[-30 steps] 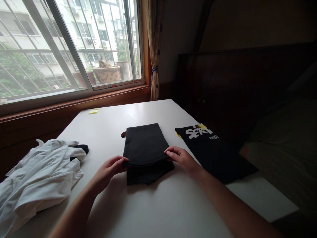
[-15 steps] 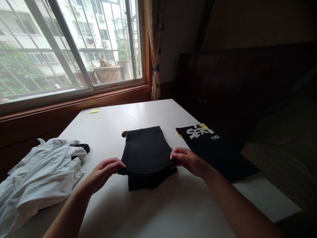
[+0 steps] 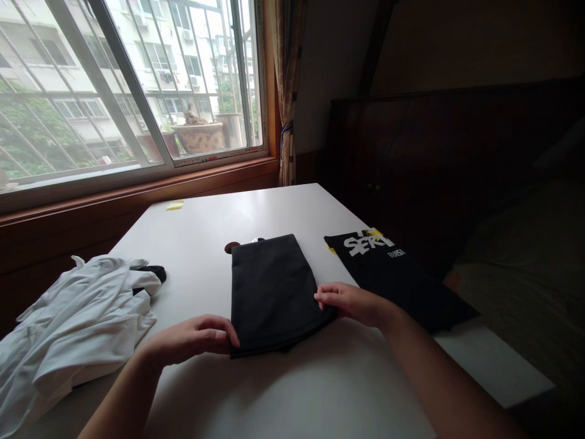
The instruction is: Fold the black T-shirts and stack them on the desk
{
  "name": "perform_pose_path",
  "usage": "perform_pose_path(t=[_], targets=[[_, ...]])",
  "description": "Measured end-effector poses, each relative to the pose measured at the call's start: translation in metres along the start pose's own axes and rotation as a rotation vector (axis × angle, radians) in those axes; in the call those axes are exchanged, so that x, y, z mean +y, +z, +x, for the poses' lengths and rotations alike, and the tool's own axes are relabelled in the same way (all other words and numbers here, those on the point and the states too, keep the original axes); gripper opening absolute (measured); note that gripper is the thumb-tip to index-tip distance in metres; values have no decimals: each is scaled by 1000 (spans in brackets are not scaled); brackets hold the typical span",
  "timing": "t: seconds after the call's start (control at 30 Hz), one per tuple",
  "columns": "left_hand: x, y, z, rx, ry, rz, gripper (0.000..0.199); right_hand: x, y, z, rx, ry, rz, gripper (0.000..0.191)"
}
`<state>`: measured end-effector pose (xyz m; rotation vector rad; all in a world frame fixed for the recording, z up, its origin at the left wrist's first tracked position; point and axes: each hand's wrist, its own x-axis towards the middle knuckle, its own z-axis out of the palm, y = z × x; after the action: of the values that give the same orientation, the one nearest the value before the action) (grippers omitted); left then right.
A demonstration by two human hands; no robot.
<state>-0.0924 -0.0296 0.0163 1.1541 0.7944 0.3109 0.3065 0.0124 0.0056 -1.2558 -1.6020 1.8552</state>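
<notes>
A folded black garment lies in the middle of the white table, its curved near edge toward me. I cannot tell what kind of garment it is. My left hand is closed with its fingertips on the near left corner. On the other side, my right hand pinches the right edge close to the near corner. Past the far edge of the cloth, a brown round spot and a small silvery round thing show in part.
To the right, another folded black garment with white and yellow print lies along the table. White clothing is heaped at the left, with a bit of black cloth beside it. A yellow slip lies near the window.
Both hands have moved down toward me with the garment's near edge. That edge now covers the lower layer that hung out beneath it. The silvery thing behind shows more.
</notes>
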Motion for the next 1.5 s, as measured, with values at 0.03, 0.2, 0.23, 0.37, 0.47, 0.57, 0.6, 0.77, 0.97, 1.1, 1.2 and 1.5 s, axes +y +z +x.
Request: perform_pose_path(t=[0.03,0.2,0.23,0.37,0.47,0.57,0.6,0.77,0.97,1.1,1.2,1.5], targets=[[0,-1,-1,2,-4,9,32,0,-1,0,-6,-4,-13,40],[0,-5,-3,9,-24,66,34,0,-4,-2,-75,24,-82,43],[-1,-6,-3,1,-40,85,35,0,-5,-3,-103,38,-93,44],[-6,-9,-2,-24,-120,122,39,-1,-10,-7,-181,80,-157,43],[-8,-9,-1,-23,-152,122,40,-1,-14,-10,-223,135,-195,43],[-5,-6,0,9,-135,151,37,0,-19,-10,-237,196,-232,44],[-2,-5,1,37,-110,174,36,1,-20,-9,-227,212,-252,44],[11,11,10,340,245,502,31,-1,-13,-5,-62,85,-322,37],[6,39,34,351,563,953,14,-4,14,3,79,-391,-542,13],[-1,47,44,279,480,1163,4,0,17,6,18,-412,-753,6],[-1,50,44,271,364,1213,16,0,13,5,-13,-341,-745,9],[5,52,37,253,370,1251,32,-4,14,-1,-146,-278,-629,16]])
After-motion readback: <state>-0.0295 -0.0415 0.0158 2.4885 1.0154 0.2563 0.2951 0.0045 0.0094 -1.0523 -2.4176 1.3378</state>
